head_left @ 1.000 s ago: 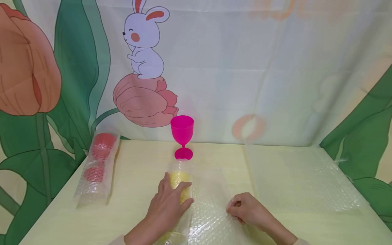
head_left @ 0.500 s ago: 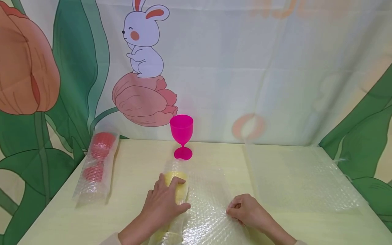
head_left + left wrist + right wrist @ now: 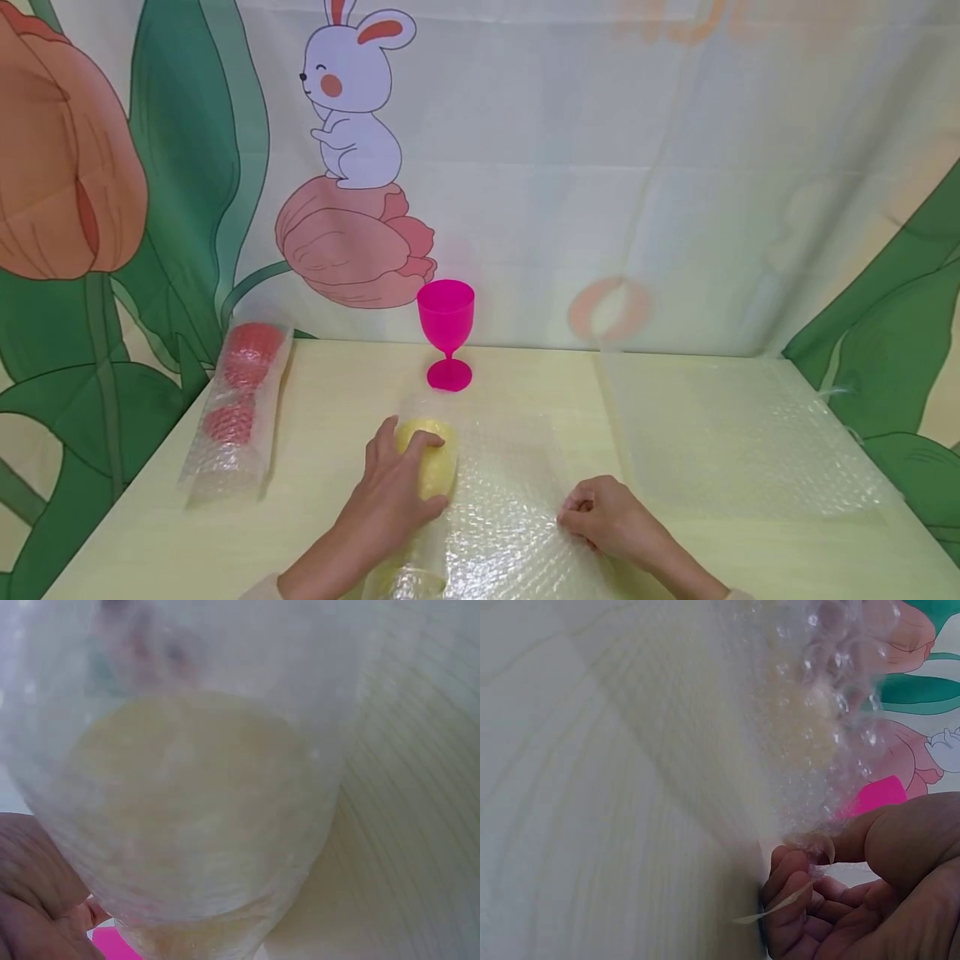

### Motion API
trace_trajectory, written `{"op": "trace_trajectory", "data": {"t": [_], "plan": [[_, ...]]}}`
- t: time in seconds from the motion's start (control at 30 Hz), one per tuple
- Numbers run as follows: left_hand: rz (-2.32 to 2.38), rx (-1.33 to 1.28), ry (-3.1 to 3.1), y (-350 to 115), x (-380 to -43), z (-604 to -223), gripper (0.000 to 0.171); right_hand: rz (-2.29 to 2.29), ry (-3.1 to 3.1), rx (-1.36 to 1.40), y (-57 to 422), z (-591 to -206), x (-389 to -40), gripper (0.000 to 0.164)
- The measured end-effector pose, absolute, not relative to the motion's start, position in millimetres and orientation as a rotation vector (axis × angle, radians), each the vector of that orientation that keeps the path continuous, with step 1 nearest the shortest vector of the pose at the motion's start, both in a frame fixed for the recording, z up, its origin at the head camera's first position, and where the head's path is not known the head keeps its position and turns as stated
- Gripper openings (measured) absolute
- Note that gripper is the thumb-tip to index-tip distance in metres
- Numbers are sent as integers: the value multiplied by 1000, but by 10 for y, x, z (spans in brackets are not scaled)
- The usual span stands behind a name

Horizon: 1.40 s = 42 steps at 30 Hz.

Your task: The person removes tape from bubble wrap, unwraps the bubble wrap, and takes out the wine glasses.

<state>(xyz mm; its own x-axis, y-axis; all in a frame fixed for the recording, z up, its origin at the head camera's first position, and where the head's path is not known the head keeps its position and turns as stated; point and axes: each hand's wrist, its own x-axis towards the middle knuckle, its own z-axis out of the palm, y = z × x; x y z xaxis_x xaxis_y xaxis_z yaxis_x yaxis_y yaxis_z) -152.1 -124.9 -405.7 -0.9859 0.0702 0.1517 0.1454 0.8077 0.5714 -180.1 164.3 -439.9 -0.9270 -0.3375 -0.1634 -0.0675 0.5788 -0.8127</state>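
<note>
A yellow goblet [image 3: 438, 462] lies on its side in bubble wrap, its far end showing through the layers. Over it my left hand [image 3: 393, 483] curves, fingers across the top and thumb along the right side. From this roll a flat sheet of bubble wrap [image 3: 510, 500] stretches to the right. My right hand [image 3: 611, 521] pinches the sheet's right edge between thumb and fingers. In the left wrist view the wrapped yellow goblet [image 3: 195, 802] fills the middle, blurred by the film. Close up in the right wrist view, my right fingertips [image 3: 791, 874] hold the wrap's edge.
Behind the roll a pink goblet [image 3: 447, 321] stands upright. At the left lies a red goblet-shaped thing [image 3: 246, 367] rolled in bubble wrap. Another bubble wrap sheet [image 3: 750, 450] is spread at the right of the table [image 3: 330, 392]. A printed curtain [image 3: 540, 167] hangs behind.
My left hand and the wrapped yellow goblet have shifted left, and more of the flat wrap shows between the hands. My right hand stays nearly in place, pinching the edge.
</note>
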Motion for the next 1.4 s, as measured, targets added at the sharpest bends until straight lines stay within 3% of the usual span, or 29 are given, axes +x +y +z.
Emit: {"op": "trace_trajectory", "data": {"t": [0.57, 1.1, 1.4], "plan": [[-813, -229, -2852, -1335, -1498, -4041, 59, -1251, 2525, -309, 1664, -4386, -1757, 10], [-824, -206, -2871, -1399, -1462, -4071, 50, -1201, 2583, -363, 1694, -4398, -1753, 11], [-760, -133, -2908, -1450, -1477, -4073, 78, -1135, 2700, -406, 1697, -4414, -1744, 13]]}}
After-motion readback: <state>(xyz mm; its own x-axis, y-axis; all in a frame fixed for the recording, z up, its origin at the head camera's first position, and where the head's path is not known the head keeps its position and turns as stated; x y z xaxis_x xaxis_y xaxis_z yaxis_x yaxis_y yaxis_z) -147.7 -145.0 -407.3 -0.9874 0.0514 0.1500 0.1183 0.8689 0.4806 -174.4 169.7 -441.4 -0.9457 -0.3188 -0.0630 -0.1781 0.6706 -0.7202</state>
